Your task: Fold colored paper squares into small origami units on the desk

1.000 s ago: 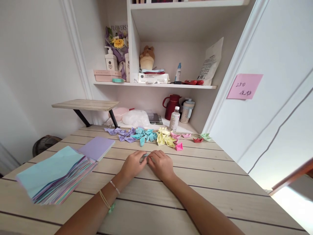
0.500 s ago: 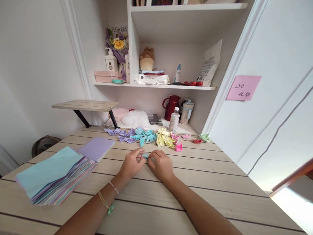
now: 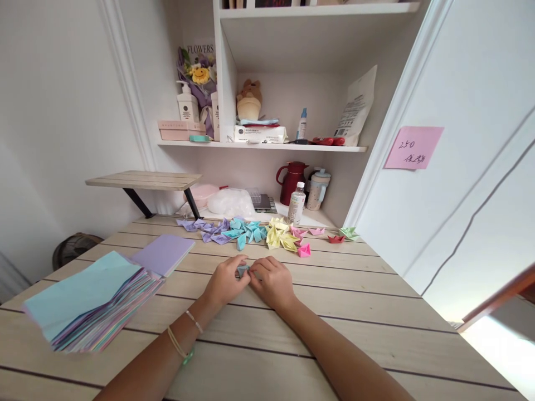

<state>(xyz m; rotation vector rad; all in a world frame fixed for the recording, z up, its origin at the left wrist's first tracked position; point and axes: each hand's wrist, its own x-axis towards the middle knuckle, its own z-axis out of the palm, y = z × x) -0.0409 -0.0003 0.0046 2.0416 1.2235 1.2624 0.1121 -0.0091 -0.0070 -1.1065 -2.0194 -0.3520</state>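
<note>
Between my two hands is a small folded piece of blue paper (image 3: 242,270), mostly covered by the fingers. My left hand (image 3: 228,278) is closed on its left side, thumb and fingers pinching it. The fingertips of my right hand (image 3: 272,280) press together at its right end. Beyond the hands lie folded paper boats in colour groups: purple boats (image 3: 215,230), blue boats (image 3: 249,230), yellow boats (image 3: 281,236) and pink boats (image 3: 304,250). A red boat (image 3: 336,239) and a green boat (image 3: 349,233) sit farther right.
A thick stack of coloured paper (image 3: 96,303) lies at the left, beside a purple paper pad (image 3: 164,254). Behind the boats stand a plastic bottle (image 3: 296,205), a red jug (image 3: 291,184) and a tumbler (image 3: 319,190). A small raised shelf (image 3: 144,179) stands at the back left.
The blue paper has turned and shifted slightly left between my hands. My left thumb has come in closer to my right fingertips.
</note>
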